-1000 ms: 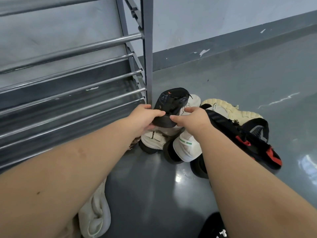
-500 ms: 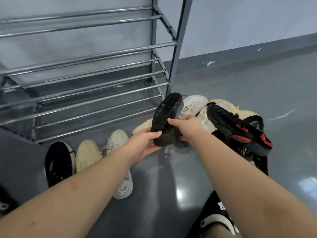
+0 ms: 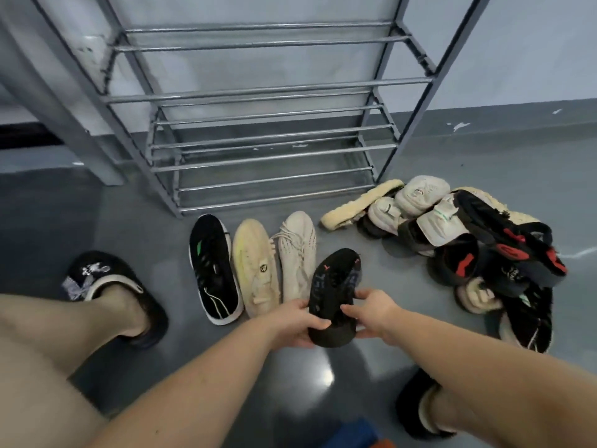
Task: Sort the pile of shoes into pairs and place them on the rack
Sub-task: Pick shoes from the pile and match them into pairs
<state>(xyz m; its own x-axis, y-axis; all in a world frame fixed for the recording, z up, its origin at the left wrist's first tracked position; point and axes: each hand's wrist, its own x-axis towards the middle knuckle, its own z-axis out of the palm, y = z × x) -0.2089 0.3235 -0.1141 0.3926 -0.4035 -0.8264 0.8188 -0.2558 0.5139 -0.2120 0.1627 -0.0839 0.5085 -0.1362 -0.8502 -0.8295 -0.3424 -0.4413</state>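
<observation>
A black knit shoe [image 3: 334, 286] with small red marks is held low over the floor, toe pointing away from me. My left hand [image 3: 297, 321] grips its heel from the left and my right hand [image 3: 371, 310] grips it from the right. Left of it three single shoes lie in a row on the floor: a black one with green marks [image 3: 213, 266], a pale yellow one [image 3: 255, 270] and a cream one [image 3: 298, 253]. The pile of shoes [image 3: 458, 250] lies to the right. The grey metal rack [image 3: 268, 92] stands behind, its bars bare.
My feet wear black slippers, one at the left [image 3: 113, 286] and one at the lower right [image 3: 423, 405]. A grey wall post [image 3: 64, 101] stands left of the rack. Something blue and orange [image 3: 361, 434] shows at the bottom edge.
Both hands have carried the black shoe from the pile down and left, beside the cream shoe. My view has swung left and back, showing the whole rack and the row.
</observation>
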